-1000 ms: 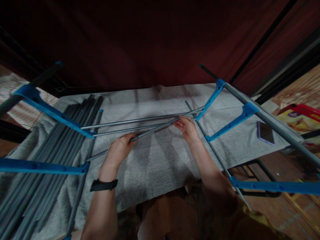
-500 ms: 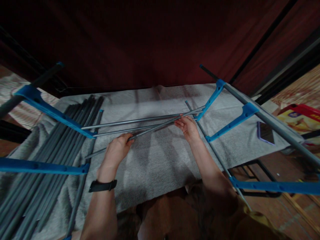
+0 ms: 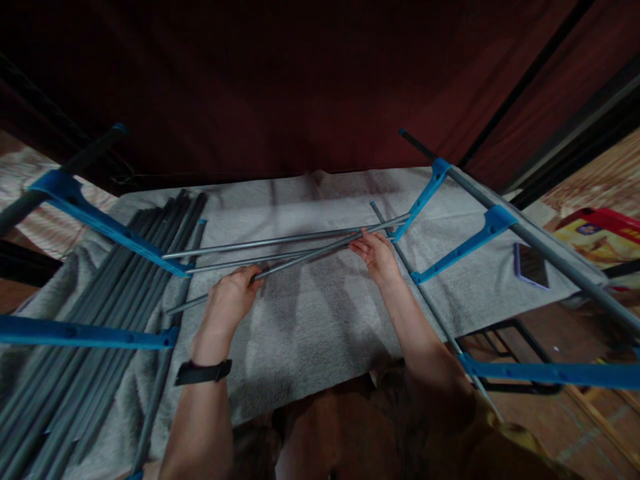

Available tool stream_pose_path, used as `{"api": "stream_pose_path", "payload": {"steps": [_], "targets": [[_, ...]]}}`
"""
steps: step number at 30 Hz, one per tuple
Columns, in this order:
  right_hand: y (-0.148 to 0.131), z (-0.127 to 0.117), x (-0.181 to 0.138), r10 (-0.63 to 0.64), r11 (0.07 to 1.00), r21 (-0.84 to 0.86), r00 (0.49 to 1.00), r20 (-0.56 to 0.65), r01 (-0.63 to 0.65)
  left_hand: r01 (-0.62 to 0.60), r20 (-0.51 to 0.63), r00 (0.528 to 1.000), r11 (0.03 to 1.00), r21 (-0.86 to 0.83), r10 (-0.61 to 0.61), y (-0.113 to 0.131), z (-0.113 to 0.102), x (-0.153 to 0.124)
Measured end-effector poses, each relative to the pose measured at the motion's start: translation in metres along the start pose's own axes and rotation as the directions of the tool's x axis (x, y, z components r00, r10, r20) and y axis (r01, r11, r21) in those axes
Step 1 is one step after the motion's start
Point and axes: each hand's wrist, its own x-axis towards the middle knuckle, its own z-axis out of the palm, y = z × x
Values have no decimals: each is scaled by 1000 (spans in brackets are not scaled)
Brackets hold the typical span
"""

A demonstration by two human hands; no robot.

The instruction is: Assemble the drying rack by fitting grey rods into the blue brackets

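Observation:
A thin grey metal tube (image 3: 305, 259) slants across the middle, its right end at the far blue bracket (image 3: 423, 203) of the right frame. My left hand (image 3: 234, 293) is closed round it near its left end. Farther along, my right hand (image 3: 374, 253) pinches the same tube close to the right frame. Two more thin tubes span the gap behind it; the back tube (image 3: 250, 245) reaches the left blue bracket (image 3: 120, 230). The free left tip of the held tube lies between the two left brackets, apart from both.
Several grey tubes (image 3: 110, 300) lie bundled on the grey towel (image 3: 310, 340) at the left. A phone (image 3: 531, 265) rests at the right, beside a red and yellow package (image 3: 600, 243). A dark red curtain (image 3: 280, 87) hangs behind.
My left hand has shifted slightly left, and the held tube's left tip has moved a little left with it. My right hand has barely moved.

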Motion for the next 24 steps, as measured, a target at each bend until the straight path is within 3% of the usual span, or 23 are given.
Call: {"api": "stream_pose_path", "payload": {"steps": [11, 20, 24], "targets": [[1, -1, 1, -9, 1000, -3, 999, -37, 9, 63, 7, 998, 998, -22, -63, 1, -4, 1], [-1, 0, -1, -1, 1000, -12, 1000, -25, 0, 115, -133, 984, 993, -21, -116, 1, -10, 0], [1, -1, 0, -10, 1000, -5, 999, -43, 9, 147, -142, 979, 989, -25, -149, 3, -16, -2]]}}
